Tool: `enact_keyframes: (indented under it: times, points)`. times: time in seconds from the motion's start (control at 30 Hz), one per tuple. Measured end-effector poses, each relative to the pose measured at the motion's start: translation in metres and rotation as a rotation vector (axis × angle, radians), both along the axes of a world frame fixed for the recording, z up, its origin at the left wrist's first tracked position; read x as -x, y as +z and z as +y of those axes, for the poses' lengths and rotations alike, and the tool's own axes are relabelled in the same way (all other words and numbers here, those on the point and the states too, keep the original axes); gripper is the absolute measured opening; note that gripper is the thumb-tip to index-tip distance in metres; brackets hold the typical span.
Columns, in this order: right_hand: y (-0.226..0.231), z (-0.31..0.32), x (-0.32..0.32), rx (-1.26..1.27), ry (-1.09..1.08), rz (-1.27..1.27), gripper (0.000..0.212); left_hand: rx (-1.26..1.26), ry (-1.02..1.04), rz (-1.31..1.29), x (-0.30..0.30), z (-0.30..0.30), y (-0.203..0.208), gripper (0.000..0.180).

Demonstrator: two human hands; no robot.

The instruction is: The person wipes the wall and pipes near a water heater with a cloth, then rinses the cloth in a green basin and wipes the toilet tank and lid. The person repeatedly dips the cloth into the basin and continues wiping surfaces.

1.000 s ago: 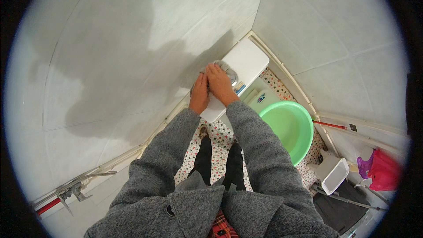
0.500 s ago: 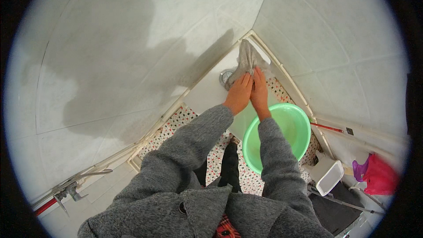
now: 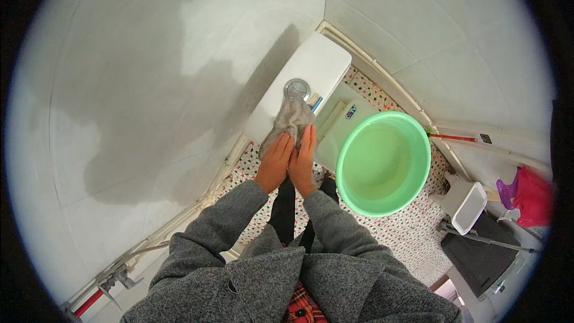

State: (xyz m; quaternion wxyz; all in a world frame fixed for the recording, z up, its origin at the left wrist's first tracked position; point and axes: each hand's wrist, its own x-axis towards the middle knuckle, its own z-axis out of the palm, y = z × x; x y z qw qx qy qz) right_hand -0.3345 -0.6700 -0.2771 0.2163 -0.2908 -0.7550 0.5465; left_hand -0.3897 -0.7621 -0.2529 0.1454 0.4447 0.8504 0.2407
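A crumpled grey-brown cloth (image 3: 290,121) lies over the near end of a white toilet tank lid (image 3: 320,58), beside the round flush button (image 3: 297,88). My left hand (image 3: 274,161) presses on the cloth with its fingers together and reaching forward. Right beside it, my right hand (image 3: 302,158) has hold of the cloth's near right part, its fingers fairly straight. Both thumbs are mostly hidden, and the near end of the cloth is partly covered by my fingers. A small blue label (image 3: 315,103) shows on the tank next to the cloth.
A green basin (image 3: 382,164) with cloudy liquid rests to the right, partly over the pale toilet lid (image 3: 347,119). Tiled walls meet behind the tank. Farther right are a red-handled stick (image 3: 452,137), a white bin (image 3: 469,208) and a red bag (image 3: 532,197).
Both hands have drawn the cloth toward me, from the far end of the tank lid to its near end. The flush button is now uncovered. My view has shifted too.
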Motion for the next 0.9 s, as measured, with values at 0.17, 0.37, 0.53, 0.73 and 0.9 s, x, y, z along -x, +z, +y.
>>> enact_keyframes:
  times: [0.17,0.37,0.53,0.73,0.9]
  points:
    - [-0.031,0.085,0.043,-0.114,0.009,0.107,0.063,-0.091,-0.058,0.136,0.042,0.086,-0.012,0.051]
    - [-0.046,0.183,0.079,0.217,-0.001,0.118,0.055,-0.134,-0.036,0.189,0.074,0.177,-0.009,0.046]
    - [-0.061,0.099,0.042,0.225,-0.056,0.067,0.053,-0.174,-0.11,0.029,0.052,0.106,-0.012,0.049]
    - [-0.03,-0.036,-0.018,0.156,0.003,-0.05,0.058,-0.004,-0.054,-0.041,-0.004,-0.03,-0.006,0.051]
    - [-0.02,-0.042,-0.013,0.187,-0.051,-0.028,0.057,0.034,-0.01,0.117,-0.018,-0.031,-0.011,0.05]
